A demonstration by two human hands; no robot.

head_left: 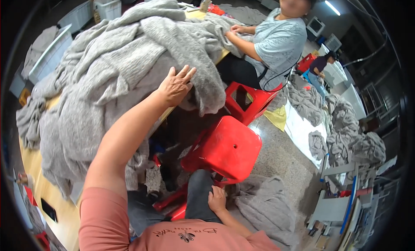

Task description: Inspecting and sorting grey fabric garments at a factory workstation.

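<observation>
A large heap of fuzzy grey knitted fabric covers the table and hangs over its near edge. My left hand reaches out to the heap's right side, its back up and fingers spread. It lies against the grey knit or just above it; I cannot tell which. No cloth is gripped in it. My right hand rests beside my right knee with its fingers loosely extended, holding nothing. Right of that hand, more grey knit lies bunched low down by my leg.
A red plastic stool stands before my knees, another red stool beyond it. Across the table corner a person handles grey knit. A phone lies on the wooden table. Grey piles lie at the right.
</observation>
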